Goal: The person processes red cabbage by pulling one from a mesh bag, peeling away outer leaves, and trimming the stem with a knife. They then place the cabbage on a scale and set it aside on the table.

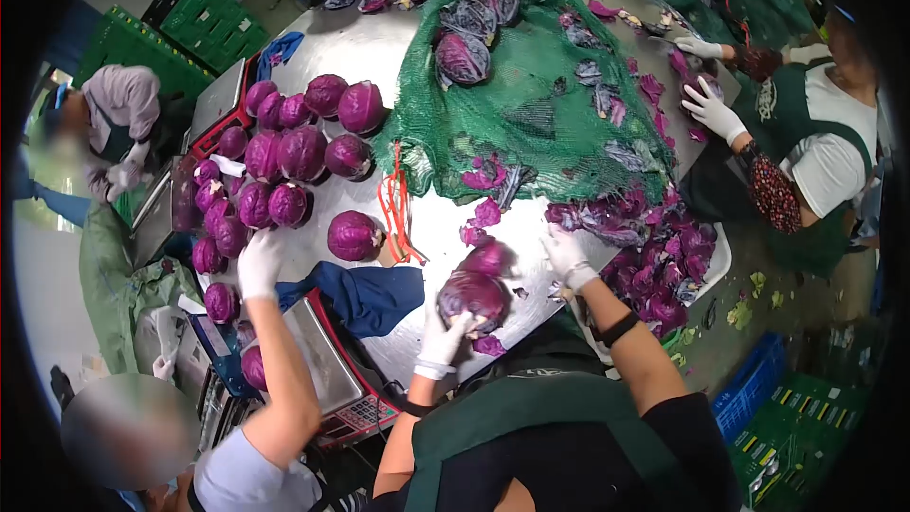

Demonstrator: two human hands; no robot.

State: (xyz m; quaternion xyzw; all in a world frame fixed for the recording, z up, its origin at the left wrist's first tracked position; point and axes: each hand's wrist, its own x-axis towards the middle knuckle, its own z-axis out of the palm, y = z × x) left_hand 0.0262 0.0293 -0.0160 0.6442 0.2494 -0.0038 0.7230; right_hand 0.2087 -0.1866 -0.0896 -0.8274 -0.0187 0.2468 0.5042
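Note:
My left hand point(441, 341), in a white glove, grips the near side of a red cabbage point(472, 301) over the metal table's front edge. Another purple, rounded shape point(488, 256), blurred, overlaps the cabbage's far side. To the right, my gloved right hand point(566, 254) is apart from the cabbage, its fingers stretched toward loose purple leaves point(607, 220). Nothing shows in those fingers. A torn leaf piece point(489, 345) lies beside the held cabbage.
Trimmed red cabbages point(301, 153) crowd the table's left side, near red ties point(398, 204). A green net point(540, 123) with untrimmed heads lies ahead. A leaf-filled white bin point(718, 265) stands right. A co-worker's gloved hand point(260, 265) reaches in by a scale point(318, 356); another co-worker point(806, 133) works right.

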